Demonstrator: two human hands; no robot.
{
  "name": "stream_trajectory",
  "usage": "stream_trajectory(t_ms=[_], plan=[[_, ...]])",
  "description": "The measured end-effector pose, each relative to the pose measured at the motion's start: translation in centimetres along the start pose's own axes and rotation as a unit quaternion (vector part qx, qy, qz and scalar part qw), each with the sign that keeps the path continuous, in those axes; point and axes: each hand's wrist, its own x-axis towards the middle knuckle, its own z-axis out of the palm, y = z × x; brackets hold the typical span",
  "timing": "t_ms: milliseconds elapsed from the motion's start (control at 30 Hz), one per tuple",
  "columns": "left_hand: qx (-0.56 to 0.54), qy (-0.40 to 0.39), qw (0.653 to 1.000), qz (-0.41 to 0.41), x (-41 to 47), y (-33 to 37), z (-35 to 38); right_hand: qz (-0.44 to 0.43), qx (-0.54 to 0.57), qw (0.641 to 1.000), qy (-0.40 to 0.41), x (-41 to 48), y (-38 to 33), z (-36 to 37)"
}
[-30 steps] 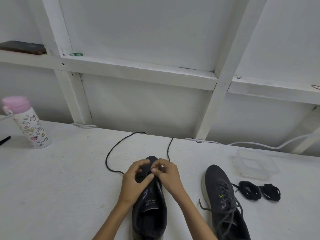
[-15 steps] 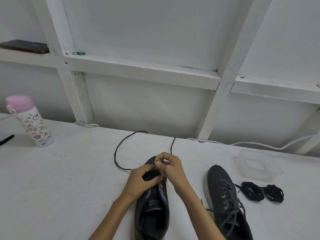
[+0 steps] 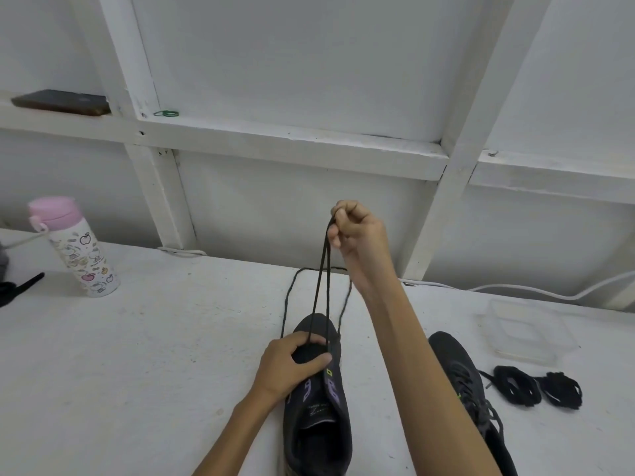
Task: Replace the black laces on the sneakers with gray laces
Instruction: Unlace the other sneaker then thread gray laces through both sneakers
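At 6 o'clock on the table (image 3: 137,372), left hand (image 3: 288,365) grips the sneaker (image 3: 316,424). Right hand (image 3: 360,235), 12 o'clock of it, pinches the taut lace (image 3: 319,280)

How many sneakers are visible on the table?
2. The middle sneaker lies under the left hand, which grips its front part. The right sneaker lies beside it, partly hidden behind the right forearm. No other is visible.

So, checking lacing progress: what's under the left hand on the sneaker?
The left hand grips the sneaker near its toe; two lace strands rise from under its fingers to the pinching right hand. Eyelets beneath are covered, so their threading cannot be seen.
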Motion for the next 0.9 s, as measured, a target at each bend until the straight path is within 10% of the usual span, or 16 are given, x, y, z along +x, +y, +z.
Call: stream_trajectory(t_ms=[300, 433, 533, 900], plan=[[-0.024, 0.011, 0.998, -0.057, 0.9, 0.8, 0.4, 0.062, -0.117, 0.99, 0.057, 1.8, 3.0, -2.9], [-0.021, 0.014, 0.998, -0.056, 0.8, 0.7, 0.5, 0.184, -0.507, 0.842, 0.025, -0.5, 4.5, -6.7], [-0.002, 0.02, 0.999, -0.049, 0.9, 0.6, 0.7, 0.308, -0.582, 0.745, -0.104, -3.1, 5.7, -7.7], [0.075, 0.008, 0.996, -0.045, 1.0, 1.6, 0.4, 0.135, -0.444, 0.885, -0.023, -5.2, 8.1, -5.4]])
